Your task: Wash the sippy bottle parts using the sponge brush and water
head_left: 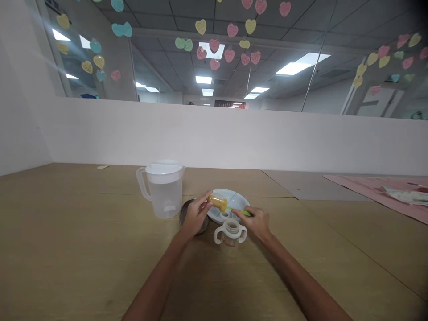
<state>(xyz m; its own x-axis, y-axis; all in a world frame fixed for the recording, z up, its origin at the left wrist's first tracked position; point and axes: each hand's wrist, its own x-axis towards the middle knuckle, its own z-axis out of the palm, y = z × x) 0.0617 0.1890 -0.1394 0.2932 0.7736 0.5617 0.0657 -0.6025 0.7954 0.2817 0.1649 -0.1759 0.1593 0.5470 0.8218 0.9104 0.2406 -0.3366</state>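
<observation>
My left hand [197, 215] grips a small yellow-orange container [218, 203], tilted on its side with its wider end toward the right. Between the fingers of my right hand [256, 219] is a green stick-like tool [245, 212], its thin end at the container's wide end. Both are held over a white plate [238, 199] that has a small white piece [225, 216] on it. Nearer to me stands an open clear bottle [230, 240] with a white two-handled collar. A round dark metal dish [203, 227] lies partly behind my left hand.
A lidded translucent pitcher [165, 191] stands left of the plate. A pink cloth [364, 186] with a white packet [406, 195] lies at the far right. The white wall [214, 133] bounds the table's back, with windows above.
</observation>
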